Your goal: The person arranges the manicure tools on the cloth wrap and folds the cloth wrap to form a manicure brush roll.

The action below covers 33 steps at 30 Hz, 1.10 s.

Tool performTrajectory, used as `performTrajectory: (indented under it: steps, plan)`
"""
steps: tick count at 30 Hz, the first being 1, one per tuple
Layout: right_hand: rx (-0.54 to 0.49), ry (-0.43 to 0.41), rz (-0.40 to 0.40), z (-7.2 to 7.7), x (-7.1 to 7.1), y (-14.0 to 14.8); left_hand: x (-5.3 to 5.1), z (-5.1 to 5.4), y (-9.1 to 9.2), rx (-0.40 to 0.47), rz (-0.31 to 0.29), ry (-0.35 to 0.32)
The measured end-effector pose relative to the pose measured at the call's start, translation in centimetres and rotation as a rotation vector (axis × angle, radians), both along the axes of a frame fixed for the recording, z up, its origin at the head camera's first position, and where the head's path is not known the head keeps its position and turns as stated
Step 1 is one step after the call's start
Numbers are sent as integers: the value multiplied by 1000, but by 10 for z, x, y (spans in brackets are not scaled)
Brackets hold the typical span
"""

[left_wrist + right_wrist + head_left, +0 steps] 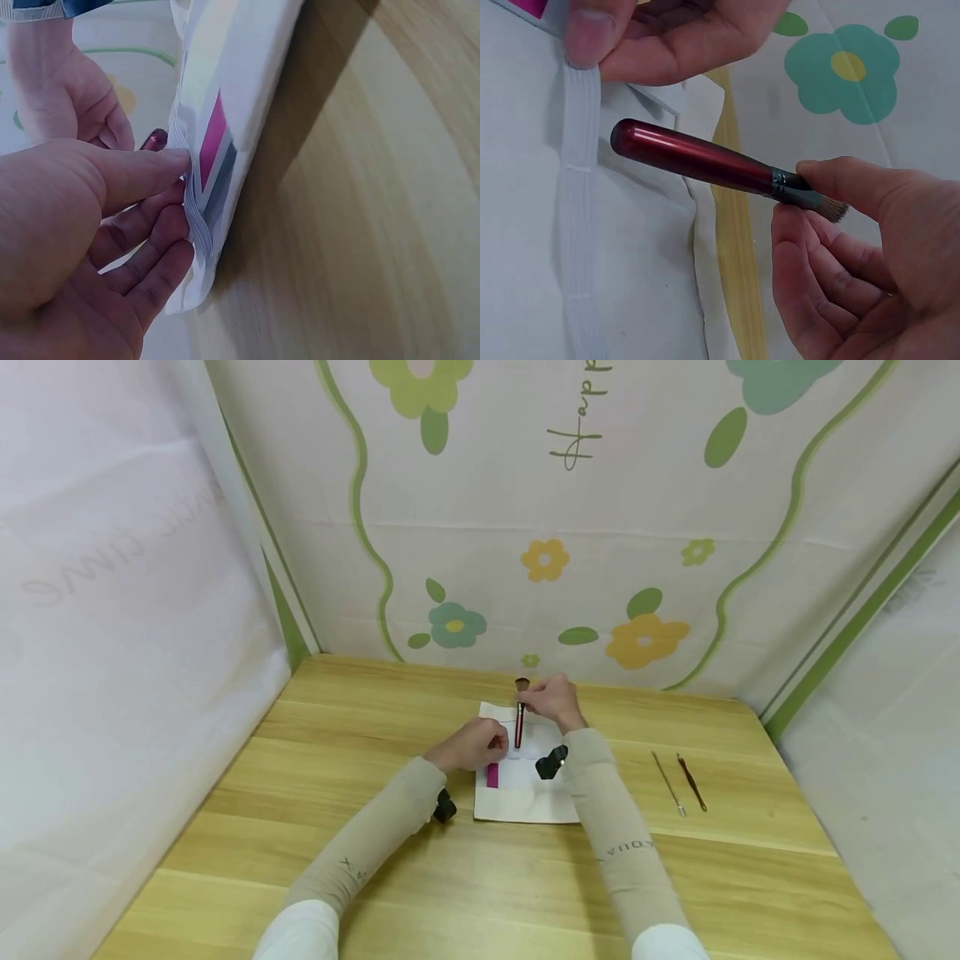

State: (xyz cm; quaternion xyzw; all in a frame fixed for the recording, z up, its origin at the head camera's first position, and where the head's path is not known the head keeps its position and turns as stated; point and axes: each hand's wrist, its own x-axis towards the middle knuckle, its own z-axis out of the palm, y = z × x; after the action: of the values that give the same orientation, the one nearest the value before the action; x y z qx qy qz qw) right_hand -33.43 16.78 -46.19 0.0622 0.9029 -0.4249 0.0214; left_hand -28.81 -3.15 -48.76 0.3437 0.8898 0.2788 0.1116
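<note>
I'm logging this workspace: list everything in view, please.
table: one, yellowish wood, in the middle
cloth panels: three, pale with green, behind and either side
pouch: one, white, on the table
elastic strip: one, white, across the pouch
patch: one, magenta, on the pouch's left
brush: one, dark red handle, brown bristles, over the pouch
thin tool: one, silvery, right of the pouch
second thin tool: one, reddish-brown, beside it
wrist cameras: two, black, one per arm
sleeves: two, beige, on the forearms
left hand: one, bare, pinching the elastic strip
right hand: one, bare, holding the brush

The brush handle looks glossy, the elastic band matt.
</note>
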Motion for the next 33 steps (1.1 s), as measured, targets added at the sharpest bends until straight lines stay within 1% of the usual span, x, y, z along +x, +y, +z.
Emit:
performTrajectory:
  steps: [6,9,11,13,16,18,21,24,28,31,33]
  plan:
    - [14,-25,37,-4,1,-5,-1,-1,0,6,14,-8]
    - [25,-28,66,-5,5,-6,-1,-1,0,8,20,-16]
    - [30,-48,81,-4,10,-6,-1,-1,0,13,18,-14]
    - [27,-89,104,-2,14,-6,0,-1,-1,21,14,-8]
    - [17,-191,145,2,18,-6,0,-2,-2,32,5,6]
    - [8,-243,174,4,20,-5,0,-1,-2,40,2,14]
    - [-6,-294,207,5,23,-3,1,0,-2,51,-9,39]
    - [-17,-325,221,5,25,-1,1,0,-2,61,-18,56]
    - [-33,-355,227,2,24,0,2,-1,-4,63,-9,34]
    - [-12,-367,215,0,24,1,2,-2,-5,62,-4,15]
    - [15,-355,198,1,23,1,3,-2,-5,59,-2,9]
